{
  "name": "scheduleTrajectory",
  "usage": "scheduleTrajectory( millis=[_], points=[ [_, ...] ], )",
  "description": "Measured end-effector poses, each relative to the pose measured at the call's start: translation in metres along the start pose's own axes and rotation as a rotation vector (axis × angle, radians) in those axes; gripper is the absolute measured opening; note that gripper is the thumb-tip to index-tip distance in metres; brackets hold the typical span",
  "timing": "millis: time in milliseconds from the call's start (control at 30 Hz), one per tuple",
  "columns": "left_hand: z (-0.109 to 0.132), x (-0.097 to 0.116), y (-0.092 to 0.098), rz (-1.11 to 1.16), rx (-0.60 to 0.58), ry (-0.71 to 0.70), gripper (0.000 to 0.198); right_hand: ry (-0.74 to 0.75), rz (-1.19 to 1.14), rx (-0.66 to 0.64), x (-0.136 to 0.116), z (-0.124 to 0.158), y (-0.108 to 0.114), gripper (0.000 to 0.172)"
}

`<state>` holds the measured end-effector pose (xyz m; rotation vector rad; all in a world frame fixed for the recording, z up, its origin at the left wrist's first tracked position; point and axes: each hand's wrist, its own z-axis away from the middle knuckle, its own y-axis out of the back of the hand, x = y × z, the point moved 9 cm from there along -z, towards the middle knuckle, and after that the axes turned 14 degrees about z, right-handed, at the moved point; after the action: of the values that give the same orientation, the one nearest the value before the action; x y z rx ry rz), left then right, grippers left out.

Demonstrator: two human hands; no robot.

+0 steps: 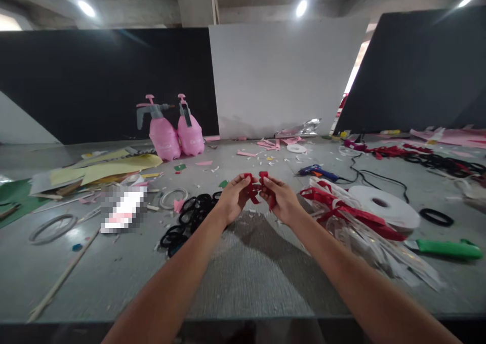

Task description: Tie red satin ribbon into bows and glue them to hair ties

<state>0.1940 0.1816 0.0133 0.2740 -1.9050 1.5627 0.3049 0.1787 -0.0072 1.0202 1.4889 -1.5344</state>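
A short length of red ribbon [254, 196] is held up between my two hands, above the middle of the grey table. My left hand [236, 197] pinches one part of it between thumb and fingers. On the other side my right hand [279, 196] grips another part, and a tail of ribbon hangs below. Whether it is one piece or two I cannot tell. Left of my left forearm lies a pile of black hair ties [190, 220]. To the right of my right hand are a bundle of red ribbon [341, 207] and a large white ribbon roll [385, 206].
A blue glue gun [319, 172] with a black cord lies behind the roll. A green-handled tool [448, 249] rests at the right. Two pink spray bottles [165, 139] stand at the back left. Paper scraps, a wooden stick [64, 275] and a grey ring [53, 229] litter the table.
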Motion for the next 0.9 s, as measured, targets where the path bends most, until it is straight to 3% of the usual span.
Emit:
scheduleTrajectory(
  millis=[200, 300, 533, 767, 900],
  points=[
    [0.000, 0.008, 0.002, 0.175, 0.008, -0.009, 0.018, 0.016, -0.010, -0.059, -0.003, 0.007, -0.009, 0.027],
    [-0.001, 0.010, 0.009, 0.177, 0.048, -0.042, 0.019, 0.087, 0.098, -0.026, -0.006, 0.008, -0.008, 0.027],
    [-0.002, 0.026, 0.013, -0.390, 0.150, -0.286, 0.026, 0.467, 0.716, -0.045, -0.030, 0.023, -0.025, 0.021],
    [0.007, 0.029, -0.011, -0.720, -0.022, -0.378, 0.054, 0.670, 0.795, 0.051, -0.051, 0.033, -0.026, 0.020],
    [0.015, 0.028, -0.024, -1.037, -0.111, -0.471, 0.053, 0.594, 0.780, 0.006, -0.045, 0.027, -0.025, 0.023]
  ],
)
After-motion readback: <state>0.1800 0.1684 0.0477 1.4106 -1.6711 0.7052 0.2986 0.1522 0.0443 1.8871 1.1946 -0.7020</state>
